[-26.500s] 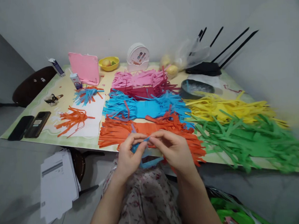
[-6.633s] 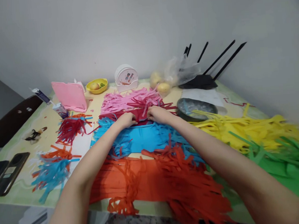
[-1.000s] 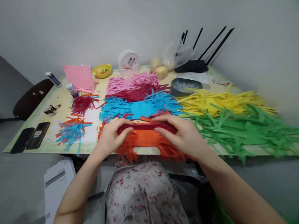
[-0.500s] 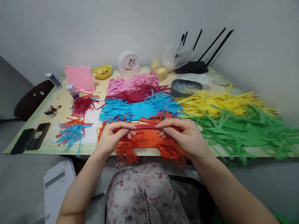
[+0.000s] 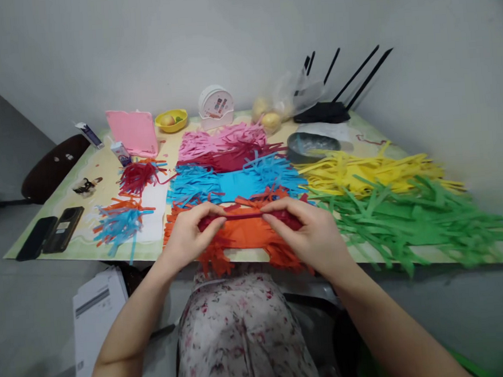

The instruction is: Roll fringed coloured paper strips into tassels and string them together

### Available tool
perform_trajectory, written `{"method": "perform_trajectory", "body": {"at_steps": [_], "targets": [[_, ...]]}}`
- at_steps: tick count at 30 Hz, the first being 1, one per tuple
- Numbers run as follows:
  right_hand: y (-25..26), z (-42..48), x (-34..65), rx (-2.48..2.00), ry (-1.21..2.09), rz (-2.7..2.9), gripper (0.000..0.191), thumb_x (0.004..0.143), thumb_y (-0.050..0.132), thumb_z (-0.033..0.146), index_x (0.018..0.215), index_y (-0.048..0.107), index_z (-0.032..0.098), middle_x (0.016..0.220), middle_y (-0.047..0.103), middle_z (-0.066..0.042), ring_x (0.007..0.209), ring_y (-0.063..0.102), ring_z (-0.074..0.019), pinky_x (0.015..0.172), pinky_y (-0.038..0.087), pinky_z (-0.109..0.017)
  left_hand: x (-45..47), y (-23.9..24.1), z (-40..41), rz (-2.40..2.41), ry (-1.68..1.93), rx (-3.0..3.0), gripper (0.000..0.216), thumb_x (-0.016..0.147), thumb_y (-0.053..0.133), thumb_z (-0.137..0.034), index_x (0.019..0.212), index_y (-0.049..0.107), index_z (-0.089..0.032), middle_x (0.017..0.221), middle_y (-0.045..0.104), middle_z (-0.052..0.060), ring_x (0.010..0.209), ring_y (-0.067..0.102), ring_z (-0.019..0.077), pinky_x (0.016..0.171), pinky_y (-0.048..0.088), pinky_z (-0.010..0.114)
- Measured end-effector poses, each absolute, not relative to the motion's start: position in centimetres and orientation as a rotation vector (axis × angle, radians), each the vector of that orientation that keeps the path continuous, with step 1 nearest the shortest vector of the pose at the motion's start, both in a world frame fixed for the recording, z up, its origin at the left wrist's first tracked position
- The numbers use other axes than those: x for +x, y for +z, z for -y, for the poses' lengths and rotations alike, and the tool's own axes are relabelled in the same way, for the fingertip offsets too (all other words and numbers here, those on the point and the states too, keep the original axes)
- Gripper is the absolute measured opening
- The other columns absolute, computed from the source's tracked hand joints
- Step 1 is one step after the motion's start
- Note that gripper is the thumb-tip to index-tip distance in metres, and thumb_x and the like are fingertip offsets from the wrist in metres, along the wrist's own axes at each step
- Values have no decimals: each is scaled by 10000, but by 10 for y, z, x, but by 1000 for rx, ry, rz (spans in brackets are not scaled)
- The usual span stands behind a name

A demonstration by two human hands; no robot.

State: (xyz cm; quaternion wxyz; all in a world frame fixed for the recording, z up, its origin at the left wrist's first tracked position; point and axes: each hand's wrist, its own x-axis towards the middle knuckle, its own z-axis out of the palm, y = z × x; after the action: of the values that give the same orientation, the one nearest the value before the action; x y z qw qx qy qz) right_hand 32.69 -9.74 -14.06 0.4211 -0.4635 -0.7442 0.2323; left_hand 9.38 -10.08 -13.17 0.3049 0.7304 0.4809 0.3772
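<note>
Stretched between my hands is a narrow rolled strip of dark red tissue paper [image 5: 243, 216]. My left hand [image 5: 194, 232] pinches its left end between thumb and fingers, and my right hand [image 5: 309, 229] grips its right end the same way. Bunched red paper shows inside both hands, partly covered by the fingers. Just beneath lies fringed orange tissue paper [image 5: 245, 235] along the table's front edge. Beyond it are fringed blue paper [image 5: 236, 184], dark red fringed paper [image 5: 232, 162] and pink fringed paper [image 5: 222, 139].
Yellow fringe [image 5: 371, 171] and green fringe [image 5: 421, 222] spread over the right side. On the left lie a red tassel [image 5: 136, 176], a blue-orange tassel [image 5: 122, 220] and two phones [image 5: 62, 230]. A pink tablet case [image 5: 133, 130], yellow bowl [image 5: 171, 120] and black router [image 5: 321, 113] stand at the back.
The fingers of both hands have closed further round the red paper, and its loose strands at the hands are now more gathered in. The strip stays in nearly the same place.
</note>
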Motion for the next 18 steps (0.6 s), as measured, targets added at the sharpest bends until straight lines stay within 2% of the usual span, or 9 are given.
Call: {"method": "perform_trajectory", "body": {"at_steps": [3,6,12,18], "targets": [[-143,95,327,-1163,762,1797,111,887,623,307,886,669,206,880,749,-57,776,703,-198,703,548,-308,94,-132,100,-1228,995,1853,141,888,616,-299,836,588,-171,819,711,45,777,673,157,707,515,249],[-145,93,327,-1046,1054,1628,160,869,660,367,896,675,210,807,749,-44,695,713,-185,667,583,-304,95,-133,100,-1038,1015,1569,196,881,637,-348,875,559,-169,766,718,45,723,695,158,681,543,259],[-149,88,327,-937,1205,1504,142,831,703,309,914,793,238,755,770,-30,673,728,-169,673,612,-294,94,-140,99,-943,1061,1386,198,854,669,-286,950,744,-131,802,752,68,692,673,123,705,557,244],[-154,81,328,-921,1249,1472,89,760,721,231,796,803,226,759,775,-41,650,722,-166,628,598,-271,95,-150,96,-955,1080,1374,190,836,648,-216,933,801,-161,833,769,80,713,676,134,696,554,245]]}}
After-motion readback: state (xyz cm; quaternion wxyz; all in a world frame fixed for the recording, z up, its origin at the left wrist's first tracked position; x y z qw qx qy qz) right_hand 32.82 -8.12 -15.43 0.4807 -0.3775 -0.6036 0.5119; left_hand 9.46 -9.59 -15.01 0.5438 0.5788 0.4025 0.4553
